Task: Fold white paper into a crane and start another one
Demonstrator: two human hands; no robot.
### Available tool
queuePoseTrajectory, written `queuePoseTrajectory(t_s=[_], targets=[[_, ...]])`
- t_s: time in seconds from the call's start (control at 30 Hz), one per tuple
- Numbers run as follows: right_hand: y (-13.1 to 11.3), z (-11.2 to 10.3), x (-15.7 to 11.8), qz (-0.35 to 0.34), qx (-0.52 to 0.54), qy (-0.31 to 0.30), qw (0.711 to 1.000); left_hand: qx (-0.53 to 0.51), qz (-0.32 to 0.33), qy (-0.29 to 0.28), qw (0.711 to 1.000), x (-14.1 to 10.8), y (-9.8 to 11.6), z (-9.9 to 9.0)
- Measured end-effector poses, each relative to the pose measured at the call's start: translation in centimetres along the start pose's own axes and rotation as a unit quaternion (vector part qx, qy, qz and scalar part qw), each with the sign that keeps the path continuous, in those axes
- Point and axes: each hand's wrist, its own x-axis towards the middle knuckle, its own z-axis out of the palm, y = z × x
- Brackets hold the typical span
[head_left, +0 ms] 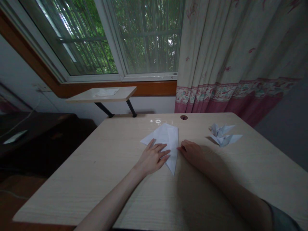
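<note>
A white sheet of paper [172, 134], folded into a pointed, kite-like shape, lies on the wooden table [101, 179] with one sharp corner towards me. My left hand [154, 157] rests flat on its left part, palm down, fingers spread. At the paper's right edge is my right hand [191, 152], its fingers curled in and a fingertip touching or almost touching that edge. I see nothing held inside those curled fingers. Further right sit folded paper cranes [222, 136] with raised wings; they overlap, and their exact number is hard to make out.
A small raised shelf [84, 96] on black supports carries some white paper [106, 92] at the back left. A round cable hole [184, 117] is near the table's back edge. Behind stand a window [146, 38] and a patterned curtain [216, 64]. A dark desk [43, 128] is to the left.
</note>
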Motion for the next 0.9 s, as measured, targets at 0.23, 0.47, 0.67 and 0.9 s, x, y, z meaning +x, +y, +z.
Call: queuePoseTrajectory(t_s=[0.23,0.47,0.67,0.9], targets=[[-0.7,-1.7,0.2,0.024,0.008,-0.057,0.998,-0.003,0.004,-0.003,1.000,-0.1,-0.1,0.0],[-1.0,-3.2,0.7,0.026,0.020,-0.147,0.989,-0.009,0.000,-0.022,1.000,-0.1,-0.2,-0.1],[-1.7,-3.9,0.7,0.013,0.042,-0.176,0.983,-0.006,-0.001,-0.025,1.000,-0.1,-0.2,-0.1],[-1.3,-3.0,0.7,-0.016,0.072,-0.170,0.983,-0.007,-0.003,-0.023,1.000,-0.1,0.0,-0.3]])
